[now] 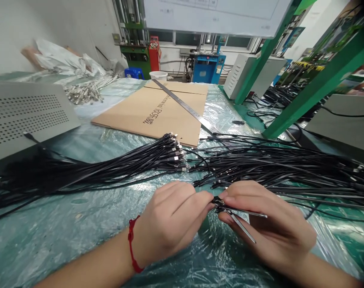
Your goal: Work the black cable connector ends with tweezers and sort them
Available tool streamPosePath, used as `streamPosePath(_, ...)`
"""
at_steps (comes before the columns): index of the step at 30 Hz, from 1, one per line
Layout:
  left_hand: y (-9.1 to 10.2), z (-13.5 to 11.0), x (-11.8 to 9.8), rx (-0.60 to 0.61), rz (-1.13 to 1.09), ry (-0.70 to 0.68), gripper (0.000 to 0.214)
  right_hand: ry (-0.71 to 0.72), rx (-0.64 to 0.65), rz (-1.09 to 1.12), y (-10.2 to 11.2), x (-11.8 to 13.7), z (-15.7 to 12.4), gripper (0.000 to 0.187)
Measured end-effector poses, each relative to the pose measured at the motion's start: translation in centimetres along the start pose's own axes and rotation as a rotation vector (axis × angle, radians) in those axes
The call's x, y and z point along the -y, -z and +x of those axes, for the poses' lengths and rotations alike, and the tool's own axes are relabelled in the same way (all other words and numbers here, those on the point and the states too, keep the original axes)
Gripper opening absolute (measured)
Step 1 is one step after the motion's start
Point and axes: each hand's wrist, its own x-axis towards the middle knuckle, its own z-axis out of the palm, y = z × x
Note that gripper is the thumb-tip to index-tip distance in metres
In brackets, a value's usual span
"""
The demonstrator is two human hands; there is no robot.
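My left hand point(177, 218), with a red string bracelet point(131, 236) at the wrist, has its fingers pinched around a small black piece point(216, 200). The kind of piece cannot be made out. Against its fingertips, my right hand point(269, 220) is closed around a slim metal tool point(243, 229). Two narrow arms of this tool spread apart toward the lower right, much like tweezers. Its other end meets the black piece between both hands. Just beyond the hands lie a left bundle of black cables point(110, 168) with metal USB plugs and a right bundle of black cables point(275, 164).
Plastic sheeting point(89, 236) covers the green table. Farther back, a steel ruler point(182, 104) crosses a flat cardboard sheet point(128, 110). A perforated grey box point(29, 116) stands left, near a pile of pale cables point(86, 91). Green posts point(314, 88) rise at right.
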Motion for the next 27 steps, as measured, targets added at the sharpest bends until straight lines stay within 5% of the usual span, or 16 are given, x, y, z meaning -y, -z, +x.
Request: streamPosePath(27,-0.4,0.1,-0.1,0.032,0.069,0.001,0.01,-0.011,0.043,-0.043,0.0,0.3,1.0,0.039)
